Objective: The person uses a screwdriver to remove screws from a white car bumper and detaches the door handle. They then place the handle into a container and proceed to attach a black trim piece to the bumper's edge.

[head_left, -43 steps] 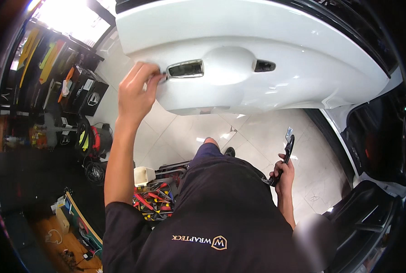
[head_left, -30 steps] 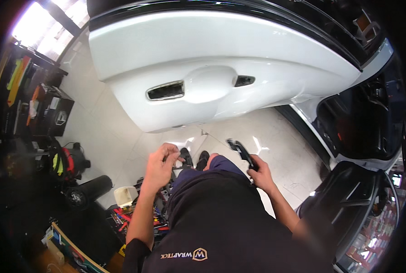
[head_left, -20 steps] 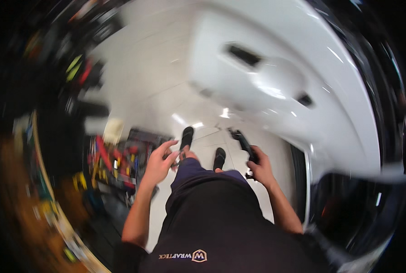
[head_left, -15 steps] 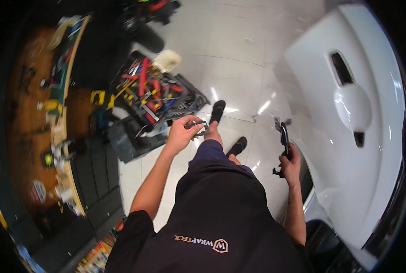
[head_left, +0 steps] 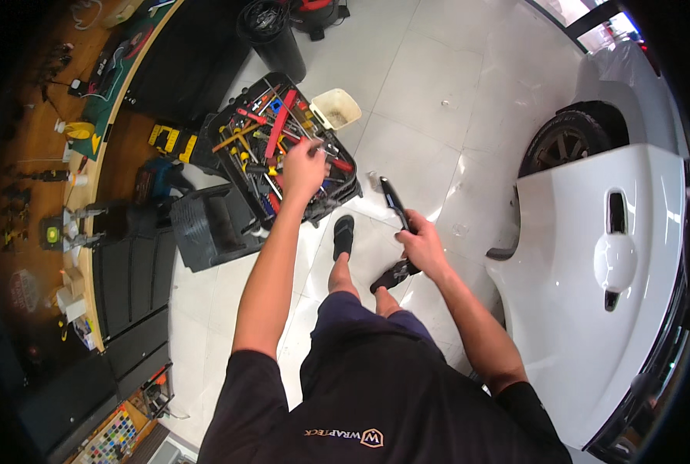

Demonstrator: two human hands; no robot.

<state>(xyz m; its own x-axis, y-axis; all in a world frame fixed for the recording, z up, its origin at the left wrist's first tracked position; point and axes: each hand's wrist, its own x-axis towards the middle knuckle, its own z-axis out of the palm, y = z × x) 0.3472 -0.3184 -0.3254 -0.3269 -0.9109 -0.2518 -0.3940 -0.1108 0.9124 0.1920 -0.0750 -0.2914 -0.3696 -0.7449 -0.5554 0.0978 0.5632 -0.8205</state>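
My left hand (head_left: pixel 305 172) is over the tool box (head_left: pixel 352 190), fingers closed. Something dark shows at its fingertips, too small against the tools to name. Screwdrivers, pliers and other hand tools with red, yellow and blue handles lie jumbled inside the box, and a long red tool (head_left: pixel 281 124) rests across them. In my right hand (head_left: pixel 424 246), in front of my body, is a black car door handle (head_left: pixel 394 203), its glossy end pointing up and away. The fingers are wrapped round its lower part, which they partly hide.
A white car door (head_left: pixel 565 232), with a handle opening (head_left: pixel 616 212), stands at the right; a car wheel (head_left: pixel 565 143) is beyond it. A white tub (head_left: pixel 336 108) and a black bin (head_left: pixel 277 52) stand past the tool box. A workbench (head_left: pixel 96 255) runs along the left.
My left hand has moved forward to above the tools; the thin black piece it held no longer shows clearly. The right hand has brought the door handle inward, left of its earlier place. The view has shifted.
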